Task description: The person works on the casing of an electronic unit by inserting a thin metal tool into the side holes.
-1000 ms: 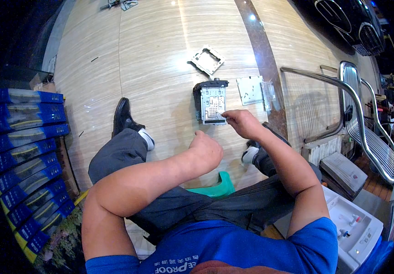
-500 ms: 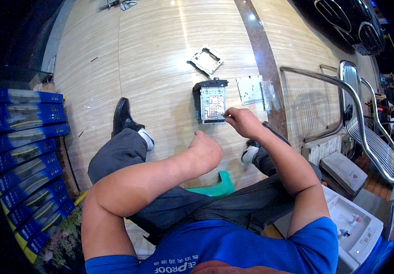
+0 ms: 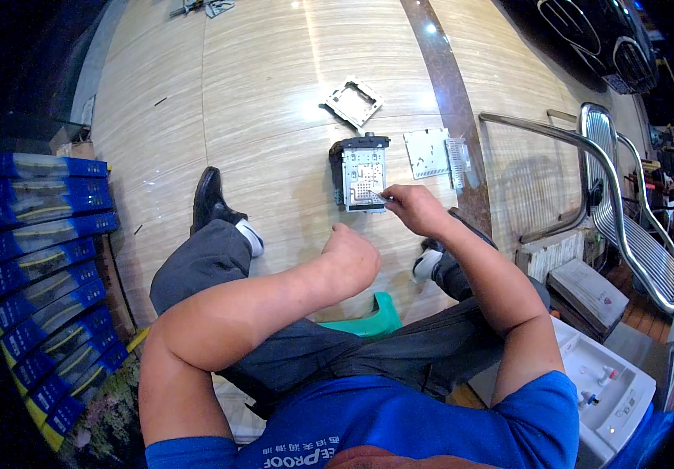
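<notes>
An opened electronic unit [image 3: 364, 176] with a black front and a bare circuit board stands on the tiled floor. My right hand [image 3: 415, 209] is at its lower right corner, thumb and fingers pinched on a small thin tool [image 3: 382, 196] whose tip reaches over the board. The tool is too small to name exactly. My left hand [image 3: 353, 254] is curled just below the unit, apart from it; its fingers are mostly hidden behind the back of the hand. A metal frame [image 3: 355, 102] lies above the unit, and a flat metal plate [image 3: 428, 153] to its right.
A ribbed metal piece [image 3: 457, 162] lies beside the plate. Chrome-framed seating [image 3: 610, 180] stands at the right, above a white water dispenser [image 3: 598, 383]. Stacked blue boxes [image 3: 51, 258] line the left. A green stool [image 3: 372, 319] is under me. My shoes flank the work area.
My right hand has shifted very slightly upward, with the thin tool still pinched over the board. My left hand is nearly unmoved.
</notes>
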`<control>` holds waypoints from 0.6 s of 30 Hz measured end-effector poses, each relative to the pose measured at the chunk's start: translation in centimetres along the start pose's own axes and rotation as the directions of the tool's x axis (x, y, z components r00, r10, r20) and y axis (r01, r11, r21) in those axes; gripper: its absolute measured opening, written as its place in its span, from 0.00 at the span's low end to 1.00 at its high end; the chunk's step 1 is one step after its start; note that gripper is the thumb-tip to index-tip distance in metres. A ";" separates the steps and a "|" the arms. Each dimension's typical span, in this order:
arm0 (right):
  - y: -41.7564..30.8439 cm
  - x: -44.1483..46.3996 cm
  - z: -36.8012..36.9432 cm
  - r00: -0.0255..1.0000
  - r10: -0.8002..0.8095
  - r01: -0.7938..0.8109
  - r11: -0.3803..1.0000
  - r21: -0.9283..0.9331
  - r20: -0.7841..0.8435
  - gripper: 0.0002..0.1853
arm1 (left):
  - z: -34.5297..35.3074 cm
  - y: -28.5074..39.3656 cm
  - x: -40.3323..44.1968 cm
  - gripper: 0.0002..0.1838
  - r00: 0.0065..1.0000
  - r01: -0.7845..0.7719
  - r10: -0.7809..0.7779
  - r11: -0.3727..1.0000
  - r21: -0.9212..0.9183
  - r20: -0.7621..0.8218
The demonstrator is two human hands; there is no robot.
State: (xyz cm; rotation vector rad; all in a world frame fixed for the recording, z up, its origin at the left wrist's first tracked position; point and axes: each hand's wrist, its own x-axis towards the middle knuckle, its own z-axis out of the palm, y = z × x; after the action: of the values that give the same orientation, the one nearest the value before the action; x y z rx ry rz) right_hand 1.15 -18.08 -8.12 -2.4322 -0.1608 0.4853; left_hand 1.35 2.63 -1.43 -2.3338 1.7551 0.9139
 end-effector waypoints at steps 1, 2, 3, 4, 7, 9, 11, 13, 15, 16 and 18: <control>-0.2 0.0 -0.2 0.999 0.036 -0.035 0.999 -0.023 0.022 0.11 | 0.0 0.0 0.0 0.09 1.000 -0.003 0.003 1.000 0.000 -0.003; -0.5 0.0 -0.5 0.999 0.036 -0.035 0.999 -0.023 0.023 0.11 | 0.1 0.0 0.0 0.09 1.000 -0.003 0.003 1.000 0.000 -0.003; -0.8 -0.1 -0.7 0.998 0.057 -0.056 0.998 -0.025 0.035 0.11 | 0.2 0.0 0.0 0.09 1.000 -0.004 0.004 1.000 0.009 -0.013; -1.0 -0.1 -0.7 0.996 0.078 -0.077 0.997 -0.028 0.047 0.11 | 0.3 0.0 0.1 0.09 1.000 -0.006 0.006 1.000 0.018 -0.024; -0.3 -0.1 -0.2 1.000 0.017 -0.017 0.999 0.035 -0.004 0.11 | 0.5 0.0 0.0 0.09 0.998 -0.003 0.004 1.000 0.021 -0.057; -0.1 -0.2 -0.2 1.000 0.000 0.000 0.999 0.035 -0.003 0.12 | 0.4 0.0 0.0 0.09 0.999 0.000 0.001 1.000 0.019 -0.054; -0.1 -0.2 -0.1 1.000 -0.018 0.018 0.999 0.037 -0.001 0.12 | 0.4 0.0 0.0 0.09 0.999 0.002 -0.001 1.000 0.017 -0.051; -0.2 -0.1 -0.1 1.000 -0.024 0.024 0.999 0.034 0.000 0.12 | 0.4 0.0 0.0 0.09 0.998 0.002 -0.001 1.000 0.018 -0.060; -0.2 -0.2 0.0 0.999 -0.036 0.036 0.998 0.047 -0.005 0.12 | 0.5 0.0 0.0 0.09 0.998 0.004 -0.003 1.000 0.015 -0.065; -0.1 -0.2 0.0 0.999 -0.047 0.047 0.997 0.061 -0.011 0.12 | 0.5 0.0 0.0 0.09 0.998 0.006 -0.006 1.000 0.013 -0.069; -0.1 -0.2 0.1 0.999 -0.035 0.035 0.998 0.058 -0.003 0.12 | 0.6 0.0 0.0 0.09 0.997 0.005 -0.005 1.000 0.008 -0.073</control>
State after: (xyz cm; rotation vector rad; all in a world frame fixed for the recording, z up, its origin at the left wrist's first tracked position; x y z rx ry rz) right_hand 0.97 -18.01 -8.10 -2.3692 -0.1863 0.4657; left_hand 1.14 2.90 -1.92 -2.3944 1.7748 0.8298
